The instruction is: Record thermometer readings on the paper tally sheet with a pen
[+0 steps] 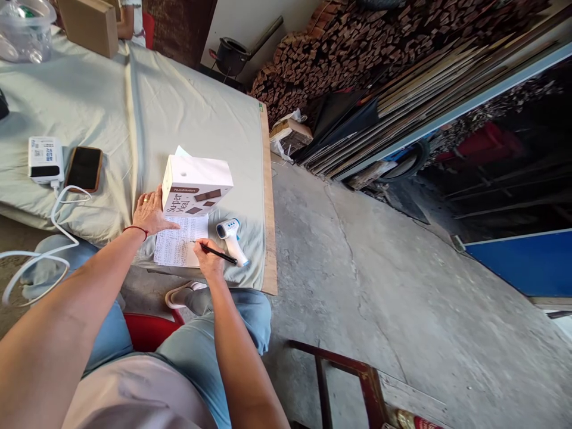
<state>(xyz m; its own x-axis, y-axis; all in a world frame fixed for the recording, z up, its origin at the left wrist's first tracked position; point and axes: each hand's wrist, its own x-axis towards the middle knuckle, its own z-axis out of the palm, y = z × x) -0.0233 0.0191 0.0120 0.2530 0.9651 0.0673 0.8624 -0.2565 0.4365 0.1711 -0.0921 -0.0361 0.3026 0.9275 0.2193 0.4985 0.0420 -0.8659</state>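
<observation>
Bare left forearm (80, 316) ends in a spread left hand (151, 213), thumb on handwritten white paper (172, 250); the right hand (209, 261) pinches a slim black pen (220, 254). Light thumb pressure, I think, steadies writing.

A phone (84, 169) lies just beside a white device (45, 156), well apart from stacked firewood (339, 47).

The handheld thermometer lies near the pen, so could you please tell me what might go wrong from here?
The right hand holds the pen close to the thermometer, so a nudge might push it toward the edge of the table. The white cable plugged into the white device hangs past the near edge; a snag could drag the device off.
</observation>
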